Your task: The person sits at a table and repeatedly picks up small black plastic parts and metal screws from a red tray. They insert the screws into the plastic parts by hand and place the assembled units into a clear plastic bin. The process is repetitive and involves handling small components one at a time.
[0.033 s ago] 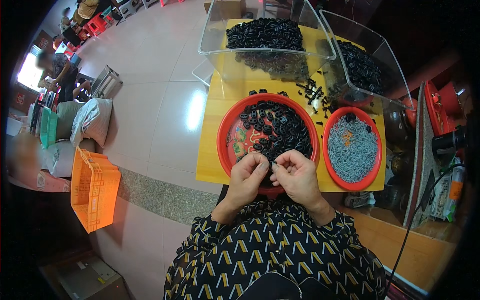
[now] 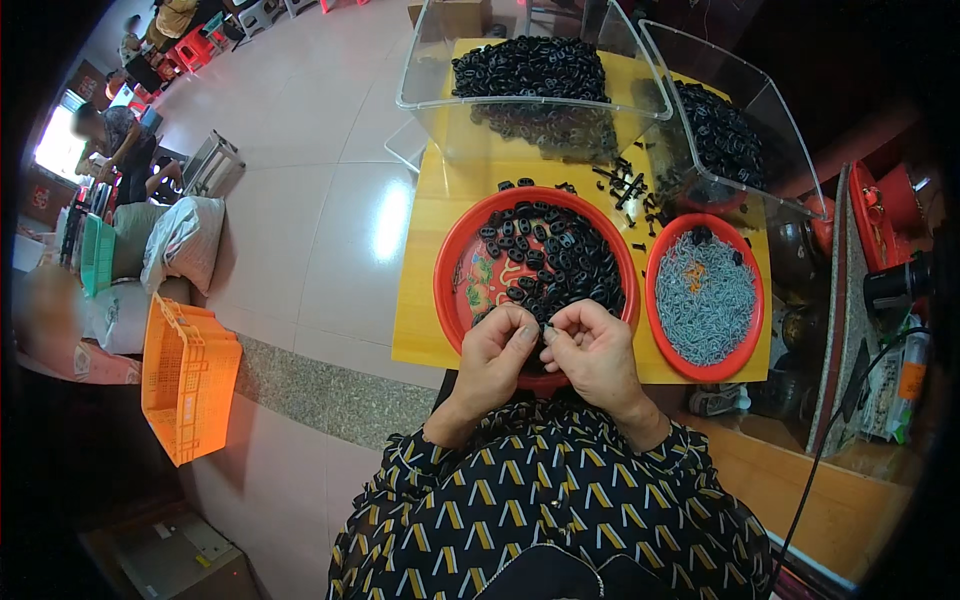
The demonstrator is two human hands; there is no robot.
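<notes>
Over the near rim of a round red tray (image 2: 443, 262), my left hand (image 2: 495, 352) and my right hand (image 2: 592, 350) meet almost fingertip to fingertip. Thumb and forefinger are pinched together on each. Whatever they pinch is too small and too dark against the black parts to make out. Small black oval parts (image 2: 575, 255), each with two holes, fill the right side of this tray. To its right, an oval red tray (image 2: 652, 300) holds a heap of grey metal screws (image 2: 705, 310), with a few orange bits and black pieces on top.
Two clear plastic bins (image 2: 425, 125) (image 2: 800, 165) of black parts stand at the back of the yellow table (image 2: 420, 330). Loose black pieces (image 2: 630, 188) lie between bins and trays. An orange crate (image 2: 190, 380), white sacks (image 2: 185, 245) and a seated person (image 2: 120, 135) are leftward.
</notes>
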